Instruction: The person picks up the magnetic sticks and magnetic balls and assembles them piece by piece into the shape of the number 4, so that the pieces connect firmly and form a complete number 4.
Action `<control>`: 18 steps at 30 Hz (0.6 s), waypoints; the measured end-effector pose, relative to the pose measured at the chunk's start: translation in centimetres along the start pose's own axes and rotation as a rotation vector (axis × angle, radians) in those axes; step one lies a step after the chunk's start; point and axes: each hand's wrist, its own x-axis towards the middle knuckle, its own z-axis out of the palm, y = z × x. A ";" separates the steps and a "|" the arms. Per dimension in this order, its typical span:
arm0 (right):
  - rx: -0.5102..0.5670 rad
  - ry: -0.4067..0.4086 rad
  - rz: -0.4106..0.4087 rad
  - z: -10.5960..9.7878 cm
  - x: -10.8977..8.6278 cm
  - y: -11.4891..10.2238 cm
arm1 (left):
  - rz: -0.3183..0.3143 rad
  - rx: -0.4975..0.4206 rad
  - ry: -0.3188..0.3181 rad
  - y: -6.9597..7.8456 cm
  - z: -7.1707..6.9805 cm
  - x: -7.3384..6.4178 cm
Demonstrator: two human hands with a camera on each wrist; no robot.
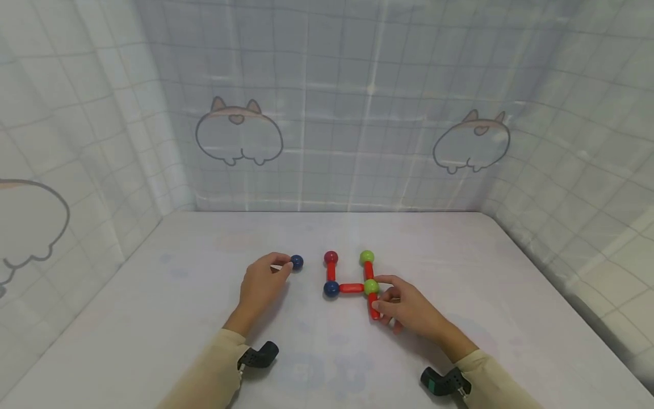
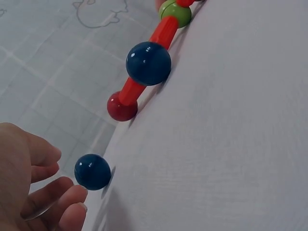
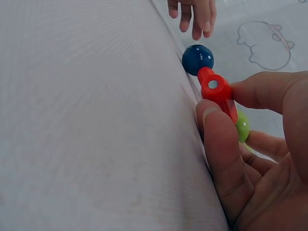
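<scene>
My left hand (image 1: 261,286) has its fingertips right at a loose dark blue ball (image 1: 298,262) on the table. In the left wrist view the fingers (image 2: 44,153) stand apart, with that blue ball just beyond their tips. Between thumb and fingers my right hand (image 1: 413,311) pinches a red rod (image 3: 219,98), its free end with a round hole toward me. That rod joins a green ball (image 1: 371,287), part of a flat frame of red rods. The frame also has a second green ball (image 1: 367,257), a red ball (image 1: 331,258) and a blue corner ball (image 1: 331,289).
The frame lies on a white table (image 1: 204,238) covered with a pale cloth. Gridded curtains (image 1: 337,113) with cartoon animal outlines stand behind it and at both sides. A black wrist device (image 1: 259,355) shows by each sleeve.
</scene>
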 end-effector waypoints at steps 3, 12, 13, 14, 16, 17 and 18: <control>0.002 0.010 0.015 -0.1 0.1 0.0 | -0.012 -0.011 -0.016 -0.2 0.3 0.8; 0.021 0.000 0.021 -0.5 -0.1 -0.5 | 0.003 0.000 -0.106 0.0 0.9 2.4; 0.024 -0.002 0.015 -0.5 -0.1 -0.6 | 0.007 0.014 -0.110 0.1 0.9 2.5; 0.027 -0.004 0.011 -0.5 -0.1 -0.7 | 0.010 0.024 -0.113 0.2 0.9 2.7; 0.032 -0.006 0.004 -0.4 0.0 -0.9 | 0.014 0.043 -0.117 0.3 0.9 3.0; 0.034 -0.007 0.001 -0.3 0.1 -0.9 | 0.017 0.051 -0.121 0.4 0.8 3.1; 0.034 -0.007 -0.001 -0.3 0.1 -1.0 | 0.020 0.059 -0.126 0.4 0.8 3.3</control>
